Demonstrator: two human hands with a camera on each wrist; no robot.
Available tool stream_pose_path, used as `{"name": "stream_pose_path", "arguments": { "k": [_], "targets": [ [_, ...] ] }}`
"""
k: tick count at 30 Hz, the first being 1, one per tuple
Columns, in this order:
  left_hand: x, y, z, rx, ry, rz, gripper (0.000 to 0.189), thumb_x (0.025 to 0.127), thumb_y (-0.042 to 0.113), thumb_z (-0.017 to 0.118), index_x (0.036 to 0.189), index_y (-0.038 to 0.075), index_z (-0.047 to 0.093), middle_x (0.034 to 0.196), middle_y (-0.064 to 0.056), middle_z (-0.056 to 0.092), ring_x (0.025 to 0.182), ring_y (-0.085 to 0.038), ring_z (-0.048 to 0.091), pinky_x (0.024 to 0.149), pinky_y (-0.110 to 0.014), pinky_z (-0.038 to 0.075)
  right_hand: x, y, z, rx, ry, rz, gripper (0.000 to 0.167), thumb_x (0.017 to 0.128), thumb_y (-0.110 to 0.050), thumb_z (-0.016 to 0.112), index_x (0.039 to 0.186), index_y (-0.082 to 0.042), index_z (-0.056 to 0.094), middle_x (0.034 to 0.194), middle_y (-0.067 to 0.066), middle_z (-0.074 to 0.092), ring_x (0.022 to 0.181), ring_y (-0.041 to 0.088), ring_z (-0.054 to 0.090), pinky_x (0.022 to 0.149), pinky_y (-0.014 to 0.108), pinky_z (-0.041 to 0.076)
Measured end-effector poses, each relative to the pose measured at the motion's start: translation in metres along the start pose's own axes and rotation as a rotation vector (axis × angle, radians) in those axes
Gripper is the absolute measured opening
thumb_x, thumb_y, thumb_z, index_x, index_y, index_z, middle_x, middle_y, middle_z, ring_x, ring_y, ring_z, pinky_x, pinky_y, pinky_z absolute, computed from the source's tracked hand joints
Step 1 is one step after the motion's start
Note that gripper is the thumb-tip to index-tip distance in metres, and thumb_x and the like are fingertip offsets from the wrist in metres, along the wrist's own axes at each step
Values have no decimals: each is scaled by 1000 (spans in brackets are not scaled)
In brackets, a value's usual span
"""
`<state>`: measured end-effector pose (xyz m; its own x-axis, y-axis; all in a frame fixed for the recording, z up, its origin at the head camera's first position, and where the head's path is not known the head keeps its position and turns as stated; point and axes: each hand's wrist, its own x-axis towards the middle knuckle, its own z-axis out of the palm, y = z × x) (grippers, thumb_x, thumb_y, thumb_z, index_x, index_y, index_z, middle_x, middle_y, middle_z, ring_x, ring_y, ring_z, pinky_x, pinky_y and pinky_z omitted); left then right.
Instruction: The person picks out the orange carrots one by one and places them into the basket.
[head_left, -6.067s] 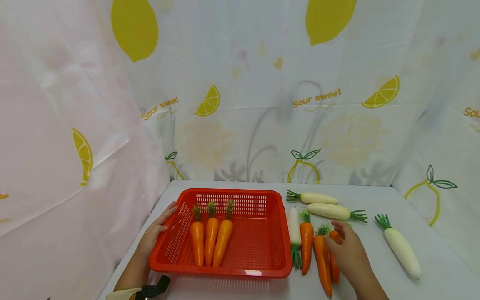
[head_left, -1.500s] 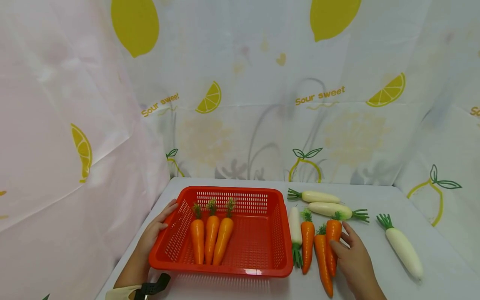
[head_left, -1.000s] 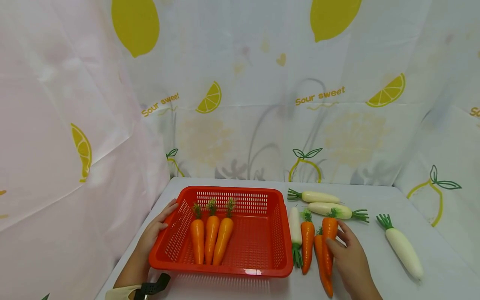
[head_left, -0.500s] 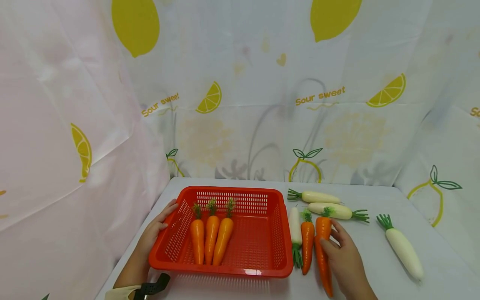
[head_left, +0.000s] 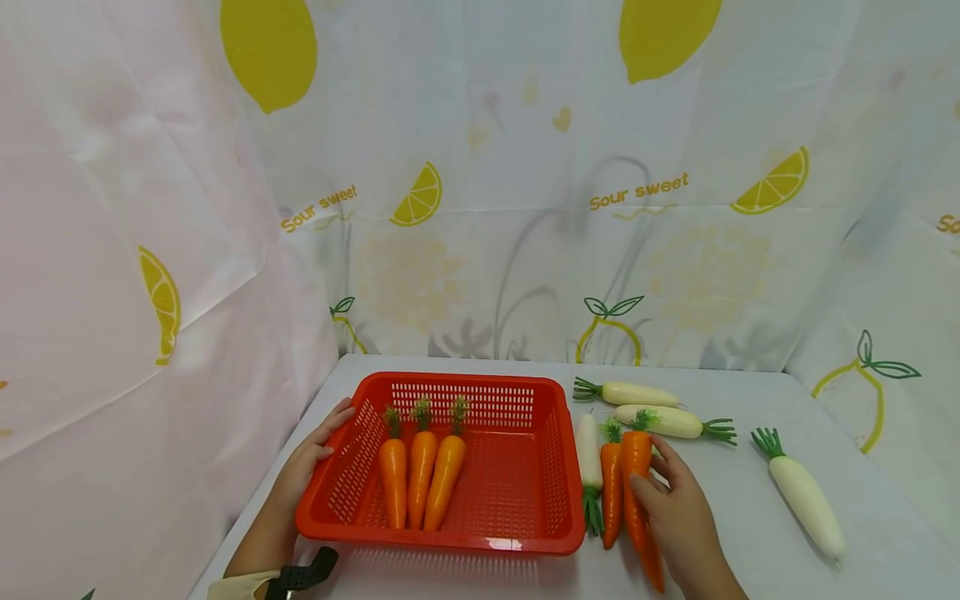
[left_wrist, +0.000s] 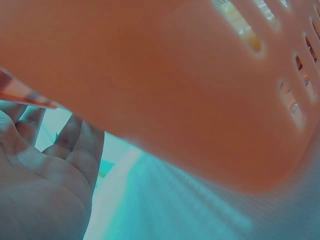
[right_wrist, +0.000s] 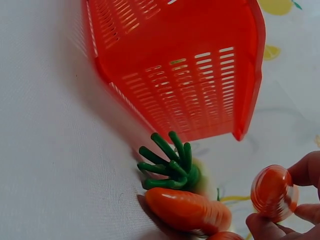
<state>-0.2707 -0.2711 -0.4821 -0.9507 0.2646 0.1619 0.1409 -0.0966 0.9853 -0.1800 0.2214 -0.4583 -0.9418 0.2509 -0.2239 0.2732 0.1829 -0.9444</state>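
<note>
Left hand: fingers fairly straight, resting against the left rim of the red slotted basket;
Basket's load: 3 orange carrots side by side, leaves rearward;
Held carrot: right of the basket, overlapping another carrot in my head view; I judge it light, stiff, slick-skinned, not fragile; I'd pinch the thick shoulder under the leaves;
Right hand: thumb and fingers pinching its upper part.

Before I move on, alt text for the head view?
A person's right grip holds a glossy orange carrot beside a red perforated plastic basket containing three orange carrots; the left grip touches the basket. Four white green-topped radishes lie nearby.
</note>
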Motion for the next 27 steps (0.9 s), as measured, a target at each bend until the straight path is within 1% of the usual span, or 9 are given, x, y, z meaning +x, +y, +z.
{"name": "stream_pose_path", "arguments": {
  "k": [6,11,13,16,20,23,26,27],
  "targets": [
    [0,0,0,3,2,6,64,100,-2,28,164,3,27,178,-5,7,135,17,41,103,-26,53,1,-1,3,-6,22,17,78,104,-20,58,170,-22,16,168,25,27,145,50,42,100,52,57],
    [0,0,1,-3,9,-4,64,101,-1,28,165,4,27,178,-4,9,134,17,41,104,-27,53,2,2,4,-20,16,24,78,104,-21,58,170,-20,15,167,26,29,143,48,46,100,51,57],
    [-1,1,1,-7,13,-13,64,101,0,29,165,5,28,177,-3,9,134,16,40,104,-27,53,2,2,5,-18,9,22,79,104,-21,58,170,-20,15,167,27,29,143,49,46,100,51,57],
    [-1,1,2,-6,11,-13,63,102,0,29,165,5,28,177,-2,10,135,16,39,104,-26,52,2,2,4,-10,-1,15,79,104,-21,58,170,-20,14,167,27,27,145,49,43,103,53,55],
    [0,1,1,-5,-4,6,63,101,-1,27,164,3,26,178,-4,8,136,16,39,105,-26,52,1,2,4,5,-12,13,79,104,-20,58,170,-20,14,168,27,26,148,48,40,106,56,52],
    [0,1,0,-4,-8,16,64,100,-3,26,164,1,25,178,-5,7,136,17,39,105,-25,52,2,1,4,12,-15,10,78,104,-20,57,170,-20,15,168,27,26,148,48,40,106,56,52],
    [0,0,0,-8,-1,8,64,100,-2,26,164,2,26,178,-4,8,135,18,40,105,-25,52,1,1,6,24,-16,3,78,104,-20,58,170,-22,16,167,26,27,146,48,43,102,53,56],
    [0,0,1,-9,4,3,64,100,-2,27,164,2,26,178,-4,8,137,16,39,105,-25,51,0,1,7,30,-17,-2,78,104,-21,58,170,-23,17,167,26,28,145,48,45,100,52,57]
  ]
}}
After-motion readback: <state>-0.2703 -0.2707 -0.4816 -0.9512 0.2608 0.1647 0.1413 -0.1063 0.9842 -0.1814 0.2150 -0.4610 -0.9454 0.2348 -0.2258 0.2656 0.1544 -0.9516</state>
